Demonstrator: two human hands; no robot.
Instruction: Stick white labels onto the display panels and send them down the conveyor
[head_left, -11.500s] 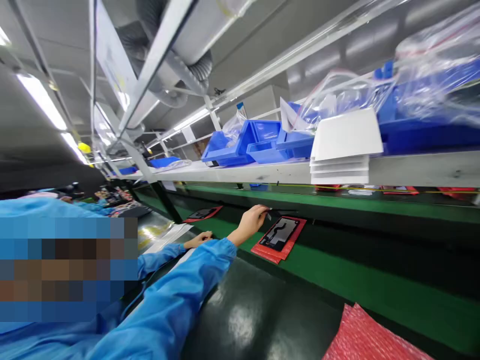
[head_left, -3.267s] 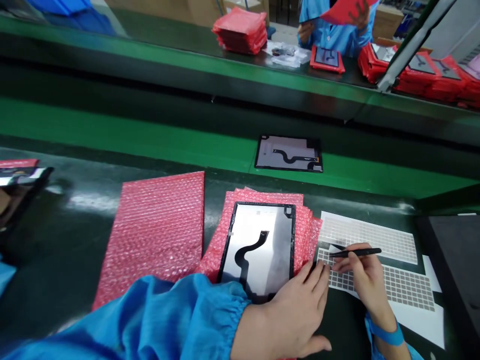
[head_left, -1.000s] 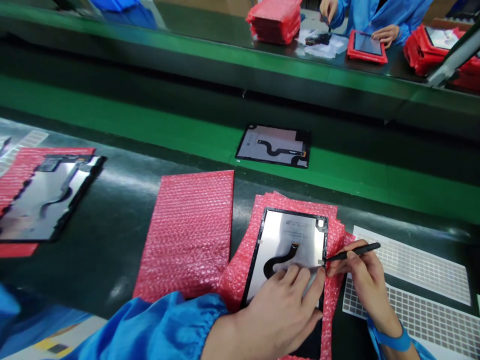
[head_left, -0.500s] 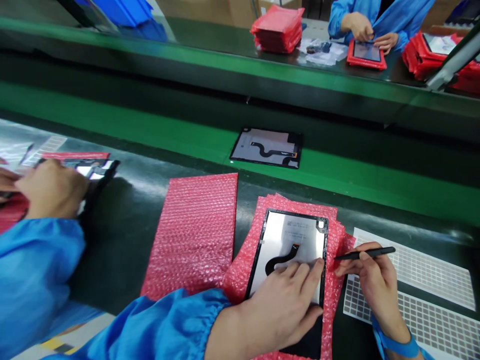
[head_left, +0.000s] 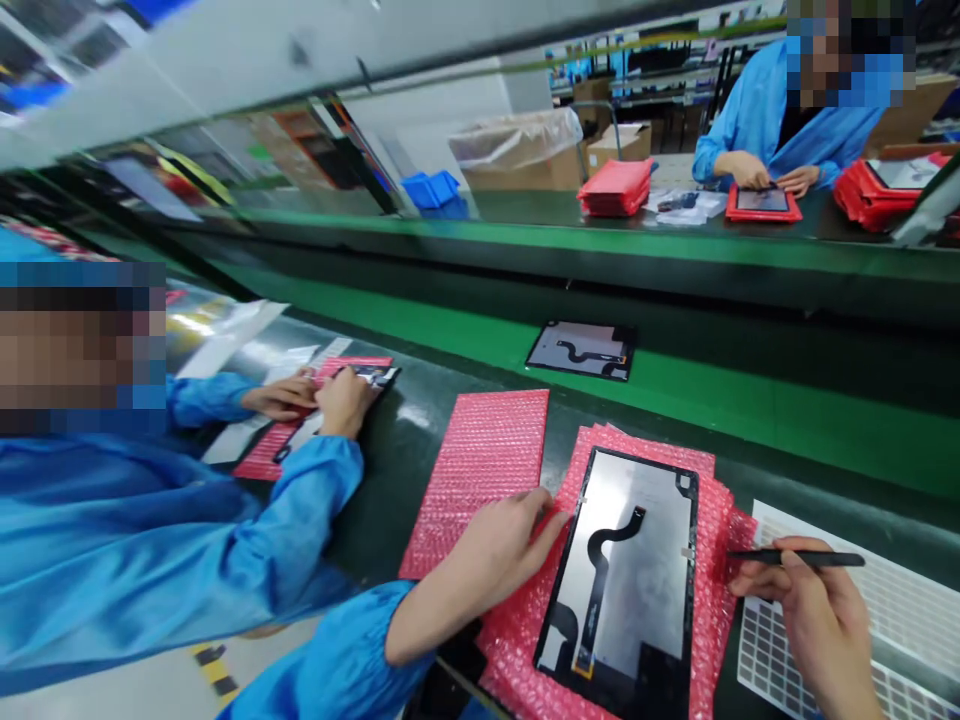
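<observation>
A tablet display panel (head_left: 651,560) lies back side up, with a silvery back, a black frame and a curved black flex cable (head_left: 598,590). Under it is a stack of pink bubble-wrap sleeves (head_left: 718,560). My left hand (head_left: 499,545) is at the panel's left edge, above the pink wrap, with its fingers apart and nothing in them. To the right of the panel, my right hand (head_left: 817,615) grips slim black tweezers (head_left: 829,558), whose tip points left toward the panel's right edge. Below that hand lie white sticker sheets (head_left: 780,655) with small grey squares.
Another pink bubble sleeve (head_left: 484,470) lies to the left. A second panel (head_left: 581,352) rests on the green strip (head_left: 712,395) behind. On my left a co-worker's hand (head_left: 346,402) works on a device; across the bench sits another person (head_left: 750,120) beside red packets (head_left: 615,188).
My left hand has lifted off the panel and moved to its left edge, uncovering the cable. The right hand still holds the tweezers. The view has tilted up and turned left.
</observation>
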